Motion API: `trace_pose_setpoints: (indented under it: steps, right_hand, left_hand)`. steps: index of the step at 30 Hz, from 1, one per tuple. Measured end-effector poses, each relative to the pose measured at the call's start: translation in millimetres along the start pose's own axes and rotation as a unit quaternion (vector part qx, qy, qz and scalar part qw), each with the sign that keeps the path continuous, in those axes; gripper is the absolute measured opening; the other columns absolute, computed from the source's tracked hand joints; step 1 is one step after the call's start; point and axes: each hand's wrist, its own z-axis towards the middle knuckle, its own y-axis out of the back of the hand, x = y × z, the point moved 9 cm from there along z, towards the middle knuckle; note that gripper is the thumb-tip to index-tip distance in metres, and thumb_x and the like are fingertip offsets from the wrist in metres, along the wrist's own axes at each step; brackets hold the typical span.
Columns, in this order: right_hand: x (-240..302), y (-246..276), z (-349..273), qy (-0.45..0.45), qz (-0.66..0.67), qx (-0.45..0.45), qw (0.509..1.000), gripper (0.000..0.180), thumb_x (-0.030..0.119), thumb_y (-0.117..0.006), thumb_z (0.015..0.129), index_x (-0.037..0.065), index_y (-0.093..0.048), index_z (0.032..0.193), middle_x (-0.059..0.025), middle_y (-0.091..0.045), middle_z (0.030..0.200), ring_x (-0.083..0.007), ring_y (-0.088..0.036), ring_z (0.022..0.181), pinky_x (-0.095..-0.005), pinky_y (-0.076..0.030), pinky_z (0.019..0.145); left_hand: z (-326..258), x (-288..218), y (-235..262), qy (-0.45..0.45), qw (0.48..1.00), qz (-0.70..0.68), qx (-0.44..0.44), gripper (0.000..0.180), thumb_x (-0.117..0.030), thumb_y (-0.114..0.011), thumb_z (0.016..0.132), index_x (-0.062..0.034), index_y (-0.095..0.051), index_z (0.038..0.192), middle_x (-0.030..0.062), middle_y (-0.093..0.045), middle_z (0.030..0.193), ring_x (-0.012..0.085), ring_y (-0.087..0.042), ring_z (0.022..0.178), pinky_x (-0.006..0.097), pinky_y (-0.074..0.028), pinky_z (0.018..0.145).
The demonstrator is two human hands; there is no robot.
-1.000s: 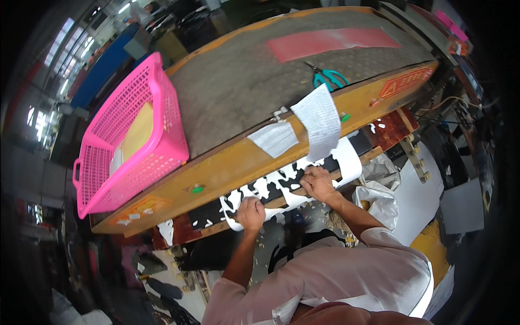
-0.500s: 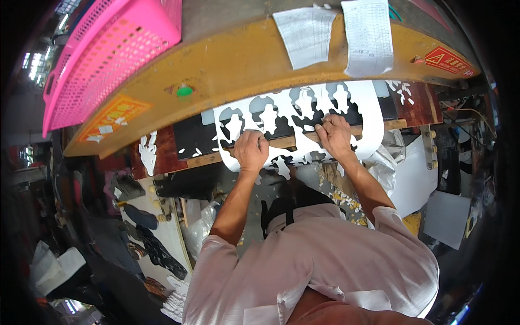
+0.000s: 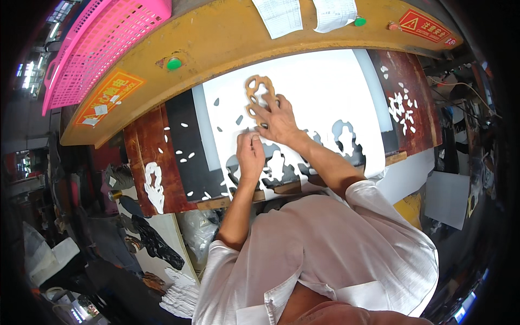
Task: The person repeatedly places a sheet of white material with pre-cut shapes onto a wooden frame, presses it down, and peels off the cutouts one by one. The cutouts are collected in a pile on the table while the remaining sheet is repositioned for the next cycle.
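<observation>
A broad yellow beam (image 3: 216,51) arched above a dark red bench (image 3: 143,146), its upper part cut off by the top of the view. Below, a person in a pale short-sleeved shirt (image 3: 325,244) leaned in, their body blocking part of the bench's near edge from sight. A large white sheet (image 3: 325,86) lay across the middle of the bench, its far edge hidden beneath the beam and its near edge broken by dark, wavy openings. It covered much of a black board (image 3: 184,135) and of a pale blue-grey panel (image 3: 203,119), which showed at either side. At upper left, the rim of a pink basket (image 3: 103,46) ran out of view, and its contents could not be seen. Two sheets of paper (image 3: 279,16) hanging over the beam were likewise cropped.

The hands worked close together over the white sheet. The right hand (image 3: 280,120), palm down, gripped a brown openwork frame (image 3: 253,92) at its lower right, the fingers partly spread and covering some of its outline. The frame was at the left part of the sheet; whether it lay fully flat could not be told. The left hand (image 3: 250,153), its fingers curled, touched the sheet just below; whether it pinched anything could not be made out. Small white offcuts (image 3: 401,105) lay scattered at right.
</observation>
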Motion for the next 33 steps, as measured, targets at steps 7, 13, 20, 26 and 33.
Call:
trace_pose_setpoints:
  steps: [7, 13, 20, 26, 33]
  right_hand:
    - [-50, 39, -24, -0.224, 0.530, 0.118, 0.810, 0.061, 0.001, -0.078, 0.079, 0.009, -0.072, 0.139, -0.0051, -0.075, 0.107, -0.0142, -0.066, 0.090, -0.0279, -0.055, 0.083]
    - [-99, 102, -20, -0.197, 0.422, 0.047, 0.884, 0.060, 0.012, -0.079, 0.081, 0.001, -0.070, 0.139, -0.0109, -0.071, 0.123, -0.0188, -0.067, 0.107, -0.0305, -0.053, 0.098]
    - [-77, 61, -52, 0.015, 0.039, 0.033, 0.999, 0.056, 0.026, -0.084, 0.072, 0.007, -0.079, 0.125, -0.0098, -0.070, 0.134, -0.0512, -0.049, 0.134, -0.0574, -0.046, 0.114]
    - [-74, 63, -53, 0.082, 0.035, -0.046, 0.995, 0.052, 0.029, -0.081, 0.072, 0.011, -0.080, 0.120, -0.0118, -0.071, 0.130, -0.0499, -0.051, 0.132, -0.0581, -0.045, 0.114]
    - [-46, 125, -173, 0.051, 0.055, -0.113, 0.991, 0.046, 0.031, -0.076, 0.090, 0.008, -0.073, 0.131, -0.0213, -0.063, 0.142, -0.0416, -0.057, 0.130, -0.0513, -0.046, 0.111]
  left_hand:
    - [-40, -7, -6, -0.105, 0.982, 0.141, -0.070, 0.003, -0.010, -0.063, 0.090, -0.0090, -0.066, 0.092, 0.0093, -0.068, 0.089, 0.0342, -0.066, 0.080, 0.045, -0.054, 0.070]
    - [-34, -22, -12, -0.117, 0.977, 0.174, -0.037, 0.003, -0.010, -0.067, 0.088, -0.0111, -0.068, 0.090, 0.0060, -0.068, 0.090, 0.0298, -0.066, 0.079, 0.042, -0.053, 0.067]
    - [-36, -23, -15, -0.120, 0.973, 0.194, -0.012, 0.008, -0.011, -0.068, 0.088, -0.0108, -0.072, 0.095, 0.0062, -0.069, 0.091, 0.0304, -0.067, 0.084, 0.042, -0.055, 0.072]
    - [-32, -9, -23, -0.139, 0.968, 0.210, -0.014, 0.007, -0.016, -0.067, 0.087, -0.0124, -0.070, 0.092, 0.0072, -0.067, 0.091, 0.0314, -0.066, 0.083, 0.044, -0.054, 0.071]
    - [-101, -52, 3, -0.196, 0.954, 0.210, -0.082, 0.008, -0.014, -0.066, 0.091, -0.0094, -0.071, 0.092, 0.0126, -0.068, 0.094, 0.0375, -0.065, 0.092, 0.050, -0.053, 0.079]
